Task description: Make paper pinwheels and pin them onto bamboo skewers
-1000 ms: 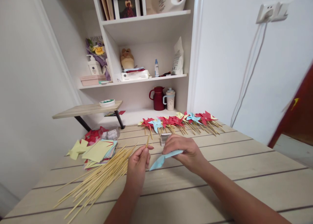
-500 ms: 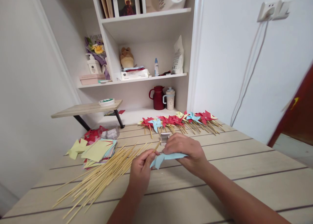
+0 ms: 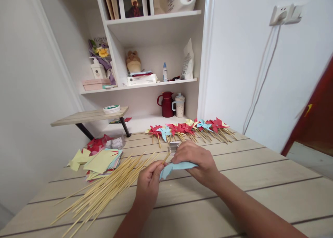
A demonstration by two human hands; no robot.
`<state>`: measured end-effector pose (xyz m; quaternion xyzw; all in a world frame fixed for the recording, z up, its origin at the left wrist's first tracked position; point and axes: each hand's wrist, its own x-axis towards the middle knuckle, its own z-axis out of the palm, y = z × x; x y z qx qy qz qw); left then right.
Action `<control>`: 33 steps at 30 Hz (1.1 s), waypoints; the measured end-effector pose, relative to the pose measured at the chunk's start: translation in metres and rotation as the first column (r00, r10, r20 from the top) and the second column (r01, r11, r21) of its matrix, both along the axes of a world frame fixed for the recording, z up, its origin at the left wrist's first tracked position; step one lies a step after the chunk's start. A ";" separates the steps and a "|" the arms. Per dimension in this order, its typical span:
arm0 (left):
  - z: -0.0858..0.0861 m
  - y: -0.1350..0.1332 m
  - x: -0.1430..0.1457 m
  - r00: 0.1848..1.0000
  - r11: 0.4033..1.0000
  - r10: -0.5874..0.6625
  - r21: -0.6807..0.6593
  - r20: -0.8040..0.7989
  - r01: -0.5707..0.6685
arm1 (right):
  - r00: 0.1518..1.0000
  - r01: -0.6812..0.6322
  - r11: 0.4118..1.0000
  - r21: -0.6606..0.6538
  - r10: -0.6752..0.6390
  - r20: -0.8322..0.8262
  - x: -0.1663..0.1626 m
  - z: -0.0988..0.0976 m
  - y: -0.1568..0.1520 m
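Note:
A light-blue paper pinwheel [image 3: 182,166] is held above the table, seen nearly edge-on. My right hand [image 3: 200,163] is closed around it from above, with the fingers curled over its far side. Thumb and forefinger of my left hand [image 3: 147,180] pinch a thin wooden stick [image 3: 167,156] close to the pinwheel's left edge. Whether the stick touches the paper is hidden by my fingers. Just beyond both hands lies a small open box [image 3: 173,146], partly covered by my right hand.
Many loose wooden sticks [image 3: 104,189] lie to the left. Behind them are stacked paper sheets [image 3: 100,161], a yellow folded pinwheel [image 3: 78,159] and red ones [image 3: 96,146]. Finished pinwheels on sticks [image 3: 182,128] line the table's back edge, and a small raised shelf [image 3: 91,116] stands back left.
The view has shifted slightly, moving the scene a little left. The blue pinwheel's left end has tilted a bit; both hands keep nearly the same grip.

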<state>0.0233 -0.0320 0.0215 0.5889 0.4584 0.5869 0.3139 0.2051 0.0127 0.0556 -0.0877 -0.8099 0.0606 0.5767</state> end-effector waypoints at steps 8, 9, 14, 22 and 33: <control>-0.008 0.004 -0.004 0.996 0.991 -0.077 0.107 -0.047 0.082 | 1.000 -0.006 1.000 0.003 0.006 -0.012 -0.001 0.002 -0.001; -0.008 0.004 -0.004 0.996 0.990 -0.072 0.115 -0.060 0.079 | 1.000 -0.007 1.000 0.002 0.007 -0.011 -0.001 0.002 -0.001; -0.005 0.002 -0.004 0.995 0.987 -0.041 0.150 -0.093 0.055 | 1.000 -0.019 1.000 0.008 0.020 -0.011 0.000 0.002 -0.001; -0.001 -0.001 -0.005 0.986 0.981 -0.010 0.187 -0.169 0.042 | 1.000 -0.012 1.000 0.001 0.012 -0.014 -0.001 0.002 -0.002; -0.002 -0.001 -0.005 0.979 0.965 -0.008 0.256 -0.202 0.061 | 0.999 -0.032 0.999 0.030 0.033 -0.016 -0.001 0.003 -0.001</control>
